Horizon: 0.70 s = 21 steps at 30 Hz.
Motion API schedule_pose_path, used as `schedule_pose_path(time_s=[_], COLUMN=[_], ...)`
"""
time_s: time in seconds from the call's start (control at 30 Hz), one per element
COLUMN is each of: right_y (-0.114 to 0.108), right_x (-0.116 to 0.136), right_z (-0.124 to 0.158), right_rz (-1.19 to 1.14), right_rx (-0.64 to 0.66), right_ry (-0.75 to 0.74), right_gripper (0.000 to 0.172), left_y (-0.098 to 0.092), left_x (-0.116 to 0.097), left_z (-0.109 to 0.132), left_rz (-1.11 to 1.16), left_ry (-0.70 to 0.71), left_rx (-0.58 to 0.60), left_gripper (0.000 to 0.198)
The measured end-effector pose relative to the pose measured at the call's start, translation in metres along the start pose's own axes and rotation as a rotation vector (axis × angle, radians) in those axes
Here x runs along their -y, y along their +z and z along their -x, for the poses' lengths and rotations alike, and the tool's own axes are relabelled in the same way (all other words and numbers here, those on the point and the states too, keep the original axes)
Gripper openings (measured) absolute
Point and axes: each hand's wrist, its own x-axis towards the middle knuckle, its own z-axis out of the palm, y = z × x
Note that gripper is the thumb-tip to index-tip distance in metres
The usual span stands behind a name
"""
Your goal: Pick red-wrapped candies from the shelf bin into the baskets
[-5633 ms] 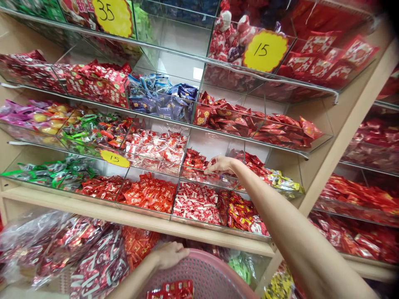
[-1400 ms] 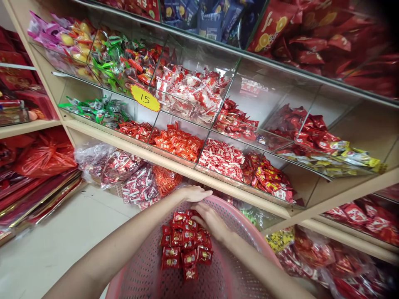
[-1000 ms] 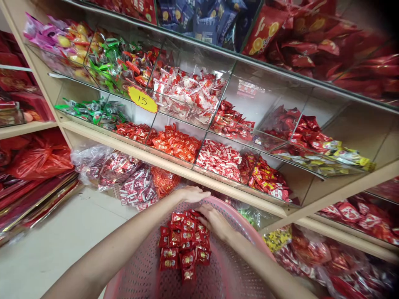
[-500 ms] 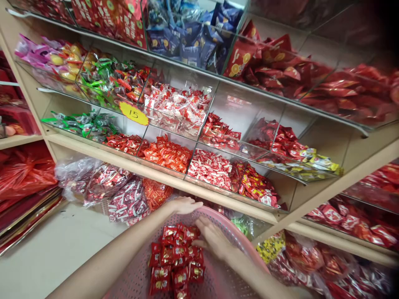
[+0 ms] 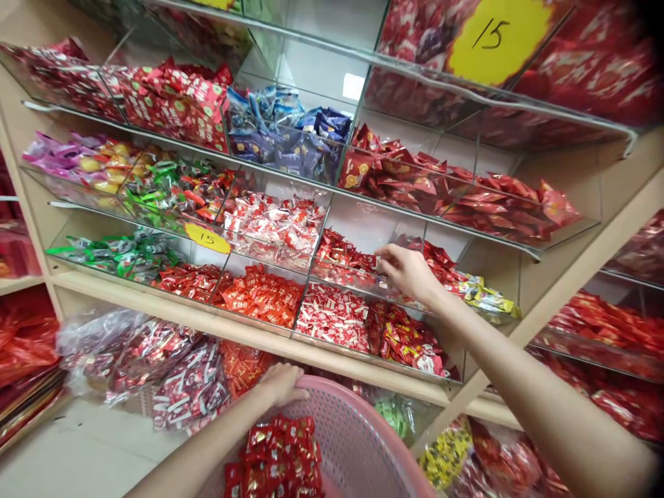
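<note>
A pink perforated plastic basket [image 5: 357, 422] stands low in front of me, with a cluster of red wrapped candies [image 5: 283, 456] inside. My left hand [image 5: 280, 384] is closed over the basket's far rim, thumb pointing right. My right hand [image 5: 407, 273] is raised to a clear shelf compartment, its fingers loosely bent and partly apart above the front edge. Beside its fingertips lie small red wrapped candies [image 5: 345, 252]; nothing shows in its grasp. More red packets [image 5: 440, 259] and yellow ones [image 5: 482, 294] lie just right of that hand.
Clear acrylic bins hold orange-red packets [image 5: 262, 297], red-and-white candies [image 5: 332, 318] and blue bags [image 5: 295, 149]. A yellow price tag [image 5: 207, 238] hangs on a bin edge. Bagged stock [image 5: 191, 380] sits on the floor under the wooden shelf ledge [image 5: 171, 311]. A slanting wooden upright [image 5: 586, 277] stands at right.
My right hand has left the basket's inside and risen to the shelf compartment. My left hand stays on the rim. The view has tilted up, showing higher shelves.
</note>
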Motion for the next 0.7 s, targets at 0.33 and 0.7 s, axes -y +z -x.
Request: schedule_pose_path(time_s=[0.33,0.7], right_y=[0.057,0.058], right_x=[-0.033,-0.043], right_z=[-0.077,-0.071], right_rz=[0.179,0.084], right_rx=[0.320,0.321], right_ry=[-0.059,-0.081], right_gripper=[0.074,0.041], left_y=[-0.004,-0.004], left_x=[0.013,0.022], left_z=[-0.004,-0.006], left_rz=[-0.011,-0.022], left_ry=[-0.063,-0.097], left_rx=[-0.011,-0.005], left_gripper=[0.035,0.033])
